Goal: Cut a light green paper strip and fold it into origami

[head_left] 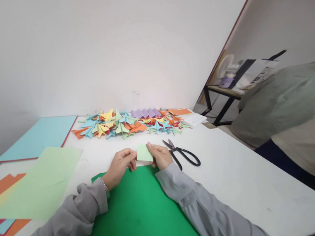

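Observation:
A small pale green piece of paper (143, 153) is held up between both hands, over the far edge of a large green sheet (138, 210). My left hand (121, 166) pinches its left edge with thumb and fingers. On the other side, my right hand (159, 156) grips the right edge, thumb on the face of the paper. Black-handled scissors (184, 152) lie just right of my right hand, blades partly apart. Beyond the hands is a heap of folded paper planes (120, 128) in several colours.
Light green sheet (43, 181) and coloured paper scraps (4, 183) lie at left, with light blue sheets (43, 136) behind. A purple pleated paper (145, 113) and orange sheets (180, 111) sit near the wall. Another person (291, 107) is at right, beside a shelf (224, 91).

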